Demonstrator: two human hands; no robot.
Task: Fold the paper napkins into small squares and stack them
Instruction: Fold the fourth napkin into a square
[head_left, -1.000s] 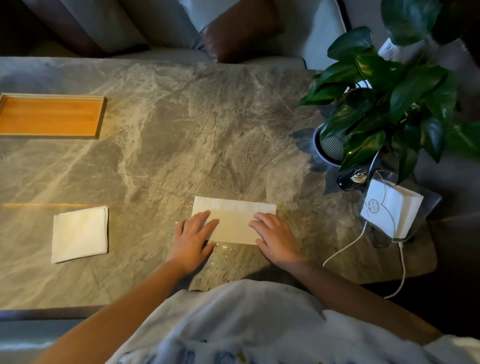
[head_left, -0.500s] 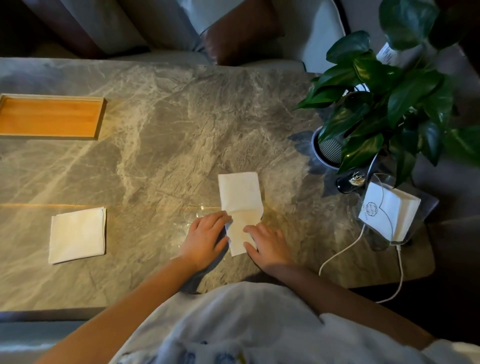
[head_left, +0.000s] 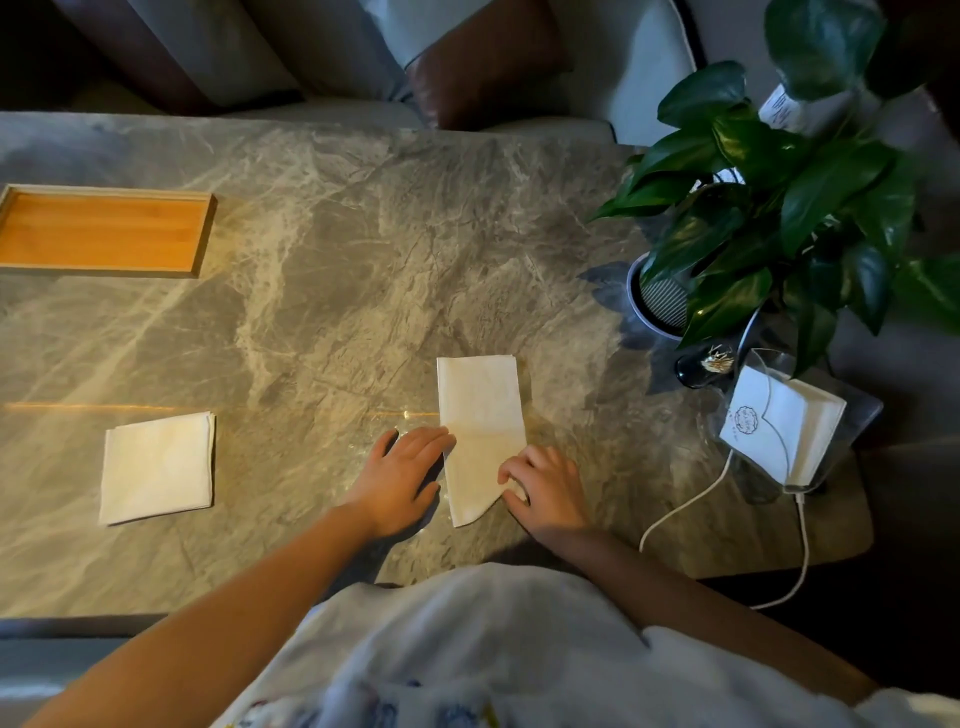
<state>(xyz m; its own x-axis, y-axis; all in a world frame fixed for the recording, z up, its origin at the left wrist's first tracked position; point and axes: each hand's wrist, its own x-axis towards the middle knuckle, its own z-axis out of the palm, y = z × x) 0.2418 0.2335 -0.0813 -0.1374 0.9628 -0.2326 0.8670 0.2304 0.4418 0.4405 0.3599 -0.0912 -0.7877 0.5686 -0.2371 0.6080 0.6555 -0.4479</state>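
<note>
The napkin (head_left: 480, 415) lies as a long strip on the surface (head_left: 337, 312) in front of the person, with its short end toward them. The left hand (head_left: 402, 480) is flat with straight fingers, and its fingertips touch the strip's left edge. The right hand (head_left: 545, 488) has curled fingers that pinch the near right corner. The stack (head_left: 156, 467) of folded squares lies well apart at the left, nearer than the tray (head_left: 104, 231).

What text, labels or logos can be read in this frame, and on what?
Nothing is legible.
Round emblem on the white napkin pack in the clear holder: too small to read.
White tag among the plant leaves: print blurred.
Shirt: blue and yellow print marks, unreadable.
No text seen on the half-folded napkin, the folded stack or the wooden tray.
</note>
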